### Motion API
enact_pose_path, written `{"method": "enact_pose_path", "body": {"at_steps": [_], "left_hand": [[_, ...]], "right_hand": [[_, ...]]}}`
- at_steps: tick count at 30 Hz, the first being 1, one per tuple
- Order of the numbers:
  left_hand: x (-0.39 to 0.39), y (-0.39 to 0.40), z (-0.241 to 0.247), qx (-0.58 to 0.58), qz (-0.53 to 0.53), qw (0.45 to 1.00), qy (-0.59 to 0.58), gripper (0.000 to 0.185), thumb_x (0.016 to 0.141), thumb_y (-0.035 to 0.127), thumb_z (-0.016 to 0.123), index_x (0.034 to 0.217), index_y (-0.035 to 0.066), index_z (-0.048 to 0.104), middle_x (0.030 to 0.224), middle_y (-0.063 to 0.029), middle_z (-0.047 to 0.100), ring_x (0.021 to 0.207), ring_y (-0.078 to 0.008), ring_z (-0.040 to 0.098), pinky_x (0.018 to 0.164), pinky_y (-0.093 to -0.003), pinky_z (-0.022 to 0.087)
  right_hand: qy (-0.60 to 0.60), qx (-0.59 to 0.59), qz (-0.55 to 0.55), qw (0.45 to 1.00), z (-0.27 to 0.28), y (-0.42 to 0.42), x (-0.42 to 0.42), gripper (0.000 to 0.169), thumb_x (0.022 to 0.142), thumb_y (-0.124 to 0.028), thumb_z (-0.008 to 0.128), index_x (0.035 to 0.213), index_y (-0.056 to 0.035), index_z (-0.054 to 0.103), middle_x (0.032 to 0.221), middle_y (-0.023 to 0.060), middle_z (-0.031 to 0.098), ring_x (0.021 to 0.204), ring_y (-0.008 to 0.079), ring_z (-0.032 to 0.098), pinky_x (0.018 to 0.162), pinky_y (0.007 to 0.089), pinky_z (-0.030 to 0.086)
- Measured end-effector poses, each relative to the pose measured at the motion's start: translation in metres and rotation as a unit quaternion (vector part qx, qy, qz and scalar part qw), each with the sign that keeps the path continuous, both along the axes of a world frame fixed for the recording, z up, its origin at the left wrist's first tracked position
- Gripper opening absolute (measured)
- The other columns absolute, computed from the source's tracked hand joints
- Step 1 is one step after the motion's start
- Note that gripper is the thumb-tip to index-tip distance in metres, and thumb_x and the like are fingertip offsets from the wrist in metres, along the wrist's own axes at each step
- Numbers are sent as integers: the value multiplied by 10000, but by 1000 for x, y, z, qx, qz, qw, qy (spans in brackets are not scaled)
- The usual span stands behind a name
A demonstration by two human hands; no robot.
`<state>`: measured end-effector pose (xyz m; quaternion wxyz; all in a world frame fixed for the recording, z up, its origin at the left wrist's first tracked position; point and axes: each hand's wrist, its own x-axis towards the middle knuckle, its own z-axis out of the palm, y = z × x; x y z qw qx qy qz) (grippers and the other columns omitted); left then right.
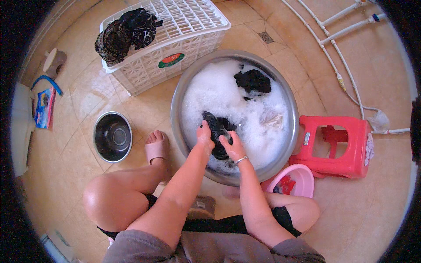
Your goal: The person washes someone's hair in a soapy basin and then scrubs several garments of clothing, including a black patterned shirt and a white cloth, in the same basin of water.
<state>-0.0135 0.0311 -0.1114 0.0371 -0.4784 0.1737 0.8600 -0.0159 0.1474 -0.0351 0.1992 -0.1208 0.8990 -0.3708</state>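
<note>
A wide metal basin (293,144) full of white suds (210,85) stands before me. Near its front side, both my hands hold a wet black cloth garment (219,126). My left hand (204,136) grips its left edge, while my right hand (233,146), with a bracelet at the wrist, grips its right side. Part of the garment is hidden by my fingers and the foam. Another black garment (253,82) lies in the suds at the far right of the basin. To the right, a pale beige cloth (272,120) shows through the foam.
Behind the basin stands a white plastic crate (194,19) with dark patterned cloths (126,34) on top. An empty metal bowl (112,137) sits left. At right are a red plastic stool (357,148) and a pink basin (307,180) holding red cloth. White pipes (315,34) run behind.
</note>
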Motion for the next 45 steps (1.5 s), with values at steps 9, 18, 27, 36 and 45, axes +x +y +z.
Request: {"method": "enact_pose_path", "body": {"at_steps": [9, 18, 27, 36, 45], "left_hand": [[-3, -41, 49, -677, -330, 651, -94, 338, 690, 222, 540, 941, 0, 498, 967, -189, 512, 855, -337, 493, 762, -382, 393], [-20, -19, 112, -415, -540, 599, 421, 274, 757, 276, 552, 866, 25, 571, 747, -34, 572, 695, -76, 470, 685, -252, 399], [-20, 6, 100, -394, -521, 562, 508, 561, 666, 23, 580, 1181, 116, 378, 1082, -114, 477, 1013, -256, 436, 892, -328, 309], [-19, 15, 117, -415, -504, 557, 513, 572, 573, -26, 561, 1112, 106, 421, 987, -122, 532, 939, -229, 494, 833, -303, 352], [-7, 5, 79, -545, -589, 474, 362, 426, 601, 24, 480, 1014, 129, 474, 981, -142, 515, 891, -295, 500, 755, -358, 394]], "right_hand": [[-154, -537, -284, 780, 50, 30, -10, 278, 725, -49, 528, 989, -42, 439, 877, 51, 517, 798, 163, 507, 720, 299, 421], [-61, -576, -156, 800, 146, 32, -25, 277, 661, 57, 537, 890, -78, 461, 843, 69, 514, 782, 184, 510, 726, 302, 420], [-77, -549, -26, 832, 184, 34, -23, 328, 580, 4, 582, 595, -131, 284, 544, -7, 338, 516, 110, 318, 516, 246, 284], [-156, -612, 72, 772, 187, 40, -20, 287, 541, -27, 535, 693, -105, 303, 458, -12, 245, 397, 108, 223, 409, 279, 175], [-117, -269, 77, 953, 187, 42, -22, 197, 592, -174, 623, 664, 7, 592, 676, 65, 596, 592, 133, 544, 610, 237, 437]]}}
